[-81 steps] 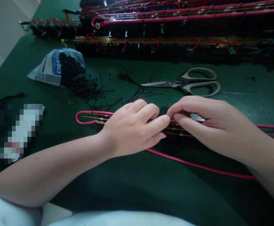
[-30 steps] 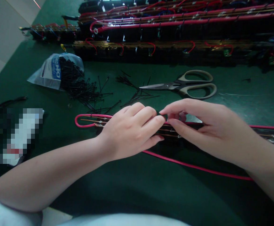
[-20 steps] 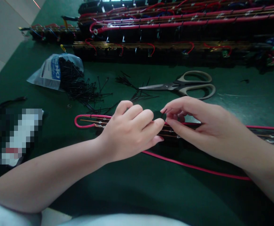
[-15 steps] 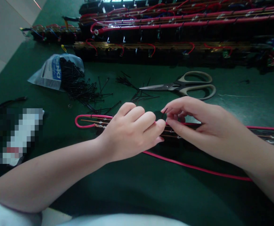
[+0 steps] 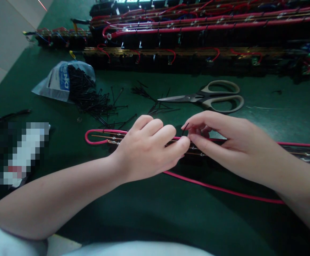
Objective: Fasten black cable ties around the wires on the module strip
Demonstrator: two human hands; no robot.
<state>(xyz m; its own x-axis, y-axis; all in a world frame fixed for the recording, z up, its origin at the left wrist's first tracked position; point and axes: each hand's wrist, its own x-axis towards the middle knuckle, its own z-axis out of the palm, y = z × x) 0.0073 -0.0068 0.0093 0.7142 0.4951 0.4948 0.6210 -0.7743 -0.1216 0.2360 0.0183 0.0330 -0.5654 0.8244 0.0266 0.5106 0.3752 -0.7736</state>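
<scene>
A thin black cable tie (image 5: 185, 128) sticks up between my two hands, over a long dark strip (image 5: 194, 151) with brass-coloured rods and a pink cable (image 5: 101, 131) along it. My left hand (image 5: 152, 147) is closed, knuckles up, across the strip; its thumb and forefinger meet at the tie's lower end, and their grip is partly hidden. From the right, my right hand (image 5: 224, 137) pinches around the tie with thumb and fingers, close to the left thumb. Just beyond the hands lie scissors (image 5: 194, 97), closed, blades pointing left.
An open plastic bag (image 5: 56, 81) spills black cable ties (image 5: 91, 99) on the green table (image 5: 144, 217). Several wired strips (image 5: 149, 57) lie along the back. A loose pink cable (image 5: 210, 185) curves in front of my hands. At left is a blurred-out white object (image 5: 28, 153).
My left hand has shifted very slightly, its thumb nearer the right fingers. My right hand and the things on the table look almost the same.
</scene>
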